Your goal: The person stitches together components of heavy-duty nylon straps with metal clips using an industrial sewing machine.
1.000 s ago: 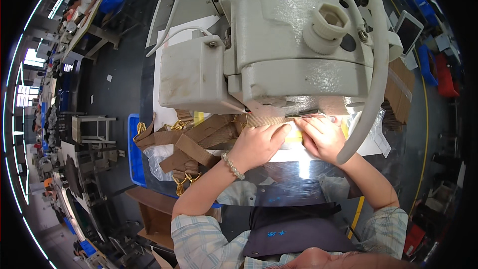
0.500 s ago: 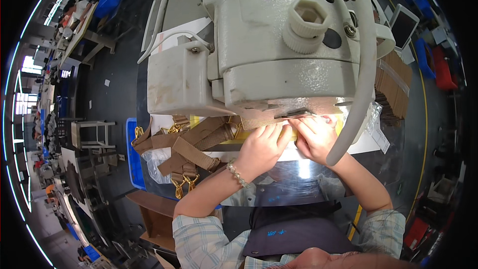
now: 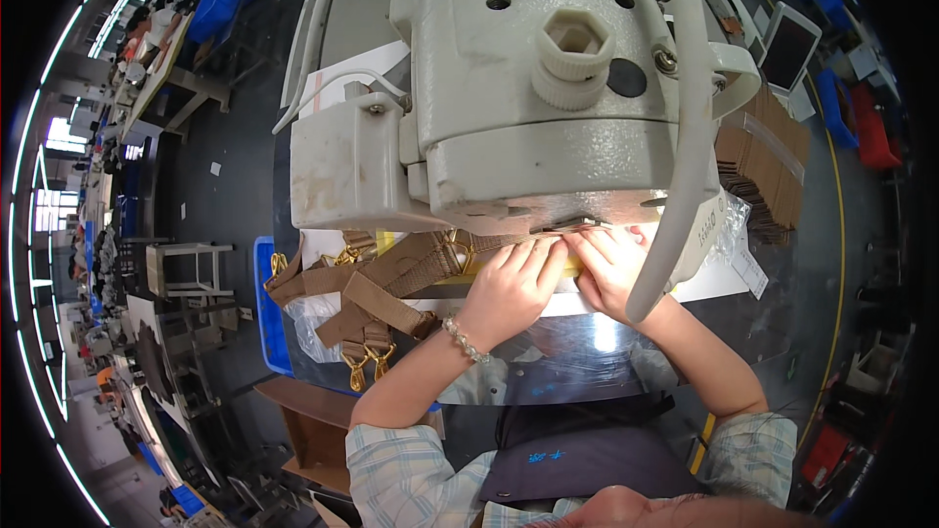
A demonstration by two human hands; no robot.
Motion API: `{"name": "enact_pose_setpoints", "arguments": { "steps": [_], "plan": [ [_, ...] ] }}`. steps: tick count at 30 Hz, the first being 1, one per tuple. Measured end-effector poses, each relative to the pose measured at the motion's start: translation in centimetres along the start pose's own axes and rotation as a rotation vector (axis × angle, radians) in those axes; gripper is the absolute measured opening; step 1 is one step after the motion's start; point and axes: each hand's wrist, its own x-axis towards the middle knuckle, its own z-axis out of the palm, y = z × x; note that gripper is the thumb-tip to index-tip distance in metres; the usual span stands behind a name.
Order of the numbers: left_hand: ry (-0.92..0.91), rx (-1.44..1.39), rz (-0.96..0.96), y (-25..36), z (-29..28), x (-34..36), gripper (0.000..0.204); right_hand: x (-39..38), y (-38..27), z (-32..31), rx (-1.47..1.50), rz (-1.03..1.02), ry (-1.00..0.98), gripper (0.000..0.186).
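A large off-white industrial sewing machine (image 3: 548, 171) fills the upper middle, its lit work area low in front of me. A brown webbing strap (image 3: 492, 244) runs from the left in under the machine head. My left hand (image 3: 511, 286) is closed, its fingertips pressed together on this strap. Close beside it, my right hand (image 3: 614, 272) has bent fingers reaching under the head; whatever they hold is hidden by the hand and machine. More brown straps (image 3: 386, 301) lie in a heap to the left, with gold-coloured metal clips (image 3: 359, 372) hanging from them.
A blue bin (image 3: 272, 308) stands by the table's left edge, above an open cardboard box (image 3: 313, 430). Stacked brown strips (image 3: 763, 171) and clear plastic wrap (image 3: 732, 240) lie right of the machine. A thick pale hose (image 3: 675, 196) hangs down near my right hand.
The view has shifted slightly, so the machine appears a little further left. Both hands stay together at the lit work area; less strap shows between my left hand and the machine head.
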Motion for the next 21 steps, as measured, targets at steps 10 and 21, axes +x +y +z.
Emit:
{"name": "enact_pose_setpoints", "arguments": {
  "steps": [10, 21],
  "plan": [
    [0.210, 0.092, 0.057, -0.8, -0.7, 0.5, 0.029, -0.1, -0.1, 0.2, 0.008, -0.021, 0.016, 0.045],
    [0.427, 0.395, 0.102, -2.1, -2.8, 1.3, 0.013, -0.2, 0.3, 0.5, -0.039, -0.039, 0.037, 0.052]
  ]
}}
